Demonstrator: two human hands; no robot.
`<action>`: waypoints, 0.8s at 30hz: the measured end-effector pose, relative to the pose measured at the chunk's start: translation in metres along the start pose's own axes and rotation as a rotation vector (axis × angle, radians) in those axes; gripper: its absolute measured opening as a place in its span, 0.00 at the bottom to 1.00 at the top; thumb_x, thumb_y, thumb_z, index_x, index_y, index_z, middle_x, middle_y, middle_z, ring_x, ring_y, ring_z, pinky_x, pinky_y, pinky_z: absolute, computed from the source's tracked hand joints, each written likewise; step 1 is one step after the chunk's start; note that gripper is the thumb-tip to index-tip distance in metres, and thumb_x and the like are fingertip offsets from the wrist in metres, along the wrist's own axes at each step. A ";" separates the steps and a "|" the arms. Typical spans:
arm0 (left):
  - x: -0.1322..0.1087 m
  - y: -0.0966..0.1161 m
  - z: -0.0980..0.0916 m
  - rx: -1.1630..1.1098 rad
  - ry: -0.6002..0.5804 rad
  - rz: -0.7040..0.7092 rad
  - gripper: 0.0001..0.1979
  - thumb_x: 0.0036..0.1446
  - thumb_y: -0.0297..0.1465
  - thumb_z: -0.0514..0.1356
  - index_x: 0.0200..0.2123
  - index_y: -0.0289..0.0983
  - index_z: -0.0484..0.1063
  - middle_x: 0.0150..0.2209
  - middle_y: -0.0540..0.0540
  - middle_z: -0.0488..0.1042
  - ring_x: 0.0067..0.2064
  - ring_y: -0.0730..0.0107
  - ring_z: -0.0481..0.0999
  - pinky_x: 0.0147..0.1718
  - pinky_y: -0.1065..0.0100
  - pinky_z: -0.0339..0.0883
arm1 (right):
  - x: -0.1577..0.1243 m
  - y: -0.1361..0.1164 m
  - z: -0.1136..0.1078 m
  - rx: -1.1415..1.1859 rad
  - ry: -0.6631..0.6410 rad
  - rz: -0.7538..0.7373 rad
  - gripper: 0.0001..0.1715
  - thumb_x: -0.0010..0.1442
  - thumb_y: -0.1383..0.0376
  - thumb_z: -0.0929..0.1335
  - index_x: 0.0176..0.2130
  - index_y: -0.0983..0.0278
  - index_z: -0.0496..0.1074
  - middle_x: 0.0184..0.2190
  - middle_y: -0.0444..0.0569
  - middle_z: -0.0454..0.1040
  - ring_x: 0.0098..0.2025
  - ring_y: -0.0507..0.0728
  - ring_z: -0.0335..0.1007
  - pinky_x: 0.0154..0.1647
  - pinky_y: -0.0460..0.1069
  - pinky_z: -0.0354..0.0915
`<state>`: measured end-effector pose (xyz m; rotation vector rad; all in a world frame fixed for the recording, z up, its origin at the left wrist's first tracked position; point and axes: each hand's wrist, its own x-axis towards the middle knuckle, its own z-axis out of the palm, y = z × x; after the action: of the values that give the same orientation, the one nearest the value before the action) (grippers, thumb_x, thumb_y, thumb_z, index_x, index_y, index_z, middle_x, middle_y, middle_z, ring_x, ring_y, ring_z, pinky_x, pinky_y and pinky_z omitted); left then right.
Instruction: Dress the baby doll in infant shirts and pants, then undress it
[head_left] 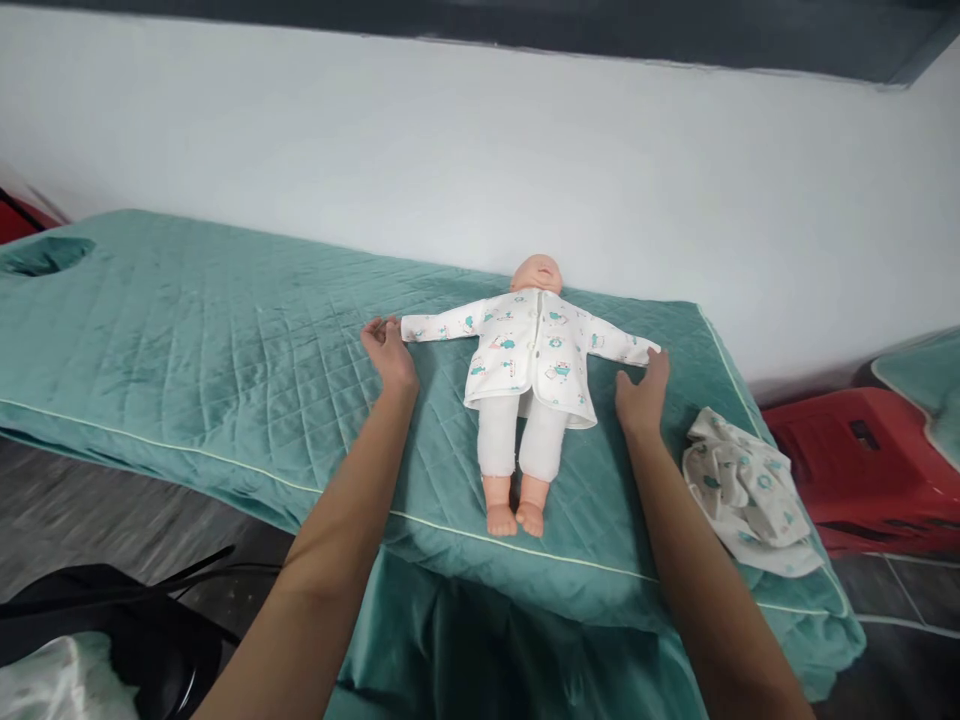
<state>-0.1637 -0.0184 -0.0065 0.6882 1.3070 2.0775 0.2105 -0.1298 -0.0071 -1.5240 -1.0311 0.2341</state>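
A baby doll [537, 272] lies on its back on a teal quilted massage bed [225, 340], head toward the wall, feet toward me. It wears a white printed jacket [529, 350] with sleeves spread wide and plain white leggings. My left hand [388, 348] rests at the cuff of the sleeve on the left side, fingers curled on it. My right hand [643, 392] pinches the cuff of the other sleeve.
A crumpled printed garment [746, 490] lies on the bed's right corner. A red plastic stool [862, 465] stands on the right by the wall. The bed's face hole [45, 255] is at far left. A dark object [127, 620] sits on the floor lower left.
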 end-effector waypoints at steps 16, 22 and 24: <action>-0.110 0.045 -0.046 0.426 -1.035 0.317 0.30 0.52 0.28 0.65 0.59 0.44 0.67 0.63 0.38 0.64 0.62 0.54 0.67 0.56 0.56 0.67 | -0.093 -0.053 -0.007 -0.046 -0.457 -0.438 0.34 0.60 0.72 0.63 0.65 0.60 0.61 0.70 0.55 0.57 0.72 0.61 0.52 0.72 0.64 0.51; -0.111 0.038 -0.046 0.589 -1.019 0.453 0.31 0.53 0.26 0.62 0.61 0.44 0.64 0.58 0.39 0.66 0.56 0.58 0.70 0.54 0.58 0.68 | -0.088 -0.044 0.000 -0.180 -0.261 -0.215 0.33 0.58 0.70 0.64 0.62 0.64 0.63 0.59 0.61 0.65 0.53 0.63 0.69 0.58 0.65 0.66; -0.113 0.037 -0.047 0.653 -1.007 0.497 0.29 0.55 0.27 0.61 0.60 0.43 0.65 0.52 0.41 0.69 0.49 0.61 0.72 0.51 0.59 0.69 | -0.087 -0.042 0.000 -0.182 -0.192 -0.169 0.29 0.58 0.69 0.64 0.59 0.64 0.65 0.54 0.59 0.66 0.42 0.59 0.69 0.49 0.62 0.71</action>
<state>-0.1248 -0.1400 -0.0035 2.1583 1.2020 1.1665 0.1409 -0.1960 -0.0049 -1.5892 -1.3577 0.1738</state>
